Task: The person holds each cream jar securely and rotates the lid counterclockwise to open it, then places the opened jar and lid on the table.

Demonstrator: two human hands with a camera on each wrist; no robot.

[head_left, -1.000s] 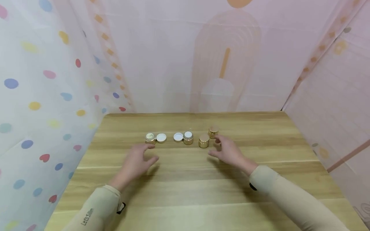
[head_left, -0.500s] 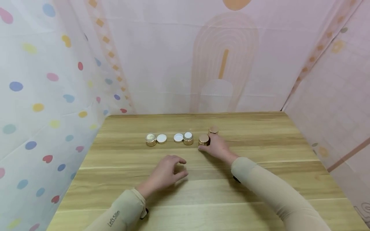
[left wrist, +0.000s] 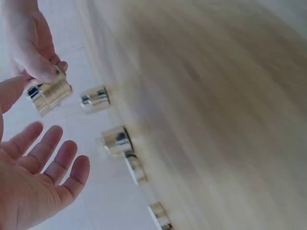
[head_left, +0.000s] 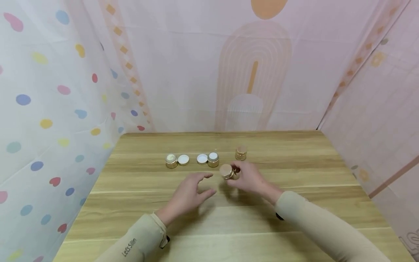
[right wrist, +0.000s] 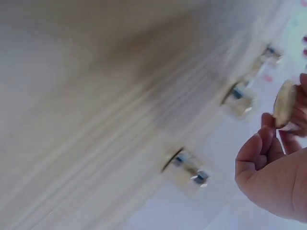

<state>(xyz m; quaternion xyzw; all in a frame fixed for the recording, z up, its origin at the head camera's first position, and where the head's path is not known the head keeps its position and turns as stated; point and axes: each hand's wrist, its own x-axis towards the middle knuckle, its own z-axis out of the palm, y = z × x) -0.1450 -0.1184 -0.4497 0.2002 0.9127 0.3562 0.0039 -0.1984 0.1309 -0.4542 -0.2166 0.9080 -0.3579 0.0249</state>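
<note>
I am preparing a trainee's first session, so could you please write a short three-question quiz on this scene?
1. Which hand grips the raised lidded jar? A) left B) right C) both
2. True or false: the far-right jar in the head view stands on the table with its lid off.
3. How many jars stand with their lids off?

Key
1. B: the right hand grips it; the left hand holds nothing.
2. False: it is closed.
3. Two: the left open jar and the right open jar.
</note>
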